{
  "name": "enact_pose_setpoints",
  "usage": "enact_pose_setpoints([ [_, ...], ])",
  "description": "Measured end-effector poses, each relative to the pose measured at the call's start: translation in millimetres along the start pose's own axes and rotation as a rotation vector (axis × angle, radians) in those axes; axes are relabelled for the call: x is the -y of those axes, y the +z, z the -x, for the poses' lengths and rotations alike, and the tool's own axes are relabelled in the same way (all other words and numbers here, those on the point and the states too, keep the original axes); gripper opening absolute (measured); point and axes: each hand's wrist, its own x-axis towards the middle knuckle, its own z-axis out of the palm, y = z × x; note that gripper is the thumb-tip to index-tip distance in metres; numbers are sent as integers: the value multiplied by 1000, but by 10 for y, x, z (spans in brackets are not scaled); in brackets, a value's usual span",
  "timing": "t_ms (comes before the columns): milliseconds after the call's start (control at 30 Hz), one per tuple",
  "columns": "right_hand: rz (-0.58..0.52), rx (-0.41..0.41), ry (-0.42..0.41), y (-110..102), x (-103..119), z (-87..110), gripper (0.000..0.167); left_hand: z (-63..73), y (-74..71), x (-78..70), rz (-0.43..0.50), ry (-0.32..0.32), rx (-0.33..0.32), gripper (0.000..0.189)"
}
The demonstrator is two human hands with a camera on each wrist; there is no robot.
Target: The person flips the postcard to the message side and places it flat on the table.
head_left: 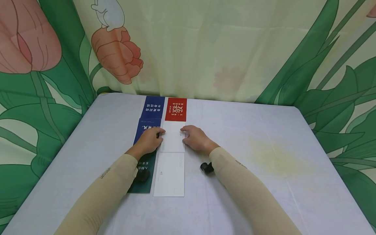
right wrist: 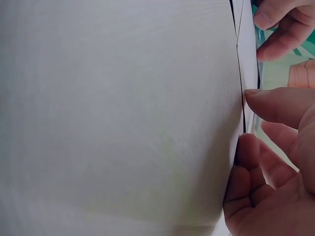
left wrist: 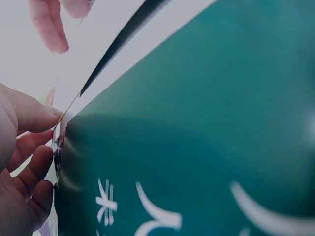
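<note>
A white postcard [head_left: 174, 140], plain side up, lies in the middle of the right-hand column of cards. My left hand [head_left: 148, 141] pinches its left edge between thumb and fingertips. At the opposite edge, my right hand [head_left: 197, 138] holds it the same way, thumb uppermost. In the left wrist view, the left thumb [left wrist: 42, 115] touches the card's edge, with the other fingers curled beside it. The right wrist view has the right thumb [right wrist: 275, 105] on the edge and curled fingers at the tabletop. Below lies another white postcard [head_left: 169, 174]; above is a red card [head_left: 176, 109].
Along the left runs a column of a blue card [head_left: 152, 107], a second blue card [head_left: 141, 129] and a dark green card [head_left: 148, 178], partly under my left arm. They lie on a white-covered table [head_left: 249, 140]. A flowered curtain [head_left: 191, 49] hangs behind.
</note>
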Motion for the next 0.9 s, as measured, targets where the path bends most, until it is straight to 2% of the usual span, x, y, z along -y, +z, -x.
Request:
enact_pose_setpoints([
  [433, -36, 2, 36, 27, 7, -6, 50, -10, -2, 28, 5, -6, 6, 39],
  [733, -40, -7, 12, 9, 11, -4, 50, -10, -23, 35, 25, -20, 5, 42],
  [900, -62, -8, 2, -74, -5, 42, 51, -10, -56, 9, 36, -22, -2, 46],
])
